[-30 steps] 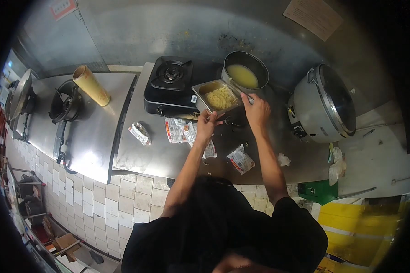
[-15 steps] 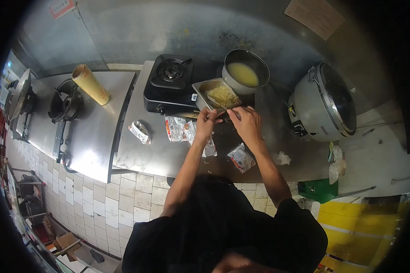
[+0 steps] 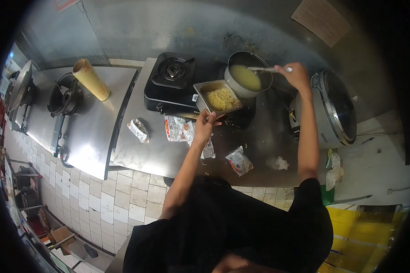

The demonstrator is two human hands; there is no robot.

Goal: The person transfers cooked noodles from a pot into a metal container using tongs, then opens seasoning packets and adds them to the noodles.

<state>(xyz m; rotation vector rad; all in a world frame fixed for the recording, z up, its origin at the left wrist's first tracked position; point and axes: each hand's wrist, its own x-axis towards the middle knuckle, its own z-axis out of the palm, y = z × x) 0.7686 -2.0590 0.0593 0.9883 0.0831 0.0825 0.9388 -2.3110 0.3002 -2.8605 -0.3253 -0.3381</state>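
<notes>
My left hand (image 3: 206, 121) is closed on the near edge of a rectangular metal pan (image 3: 198, 99) that holds pale yellow noodles (image 3: 221, 98). The pan is tilted beside a round pot (image 3: 233, 85) of yellowish liquid (image 3: 246, 78). Up at the right, my right hand (image 3: 296, 75) is closed around the handle of a long metal utensil (image 3: 269, 69). Its far end reaches over the pot's rim to the liquid; the exact shape of that end is unclear.
A black gas stove (image 3: 173, 73) is behind the pan. Torn packets (image 3: 175, 128) and another packet (image 3: 239, 160) lie on the steel counter. A large cooker (image 3: 325, 109) stands at right. Further left are a wrap roll (image 3: 92, 80) and a burner (image 3: 64, 99).
My right hand has moved up and right from the noodle pan to the pot with the utensil. My left hand stays at the pan's near edge.
</notes>
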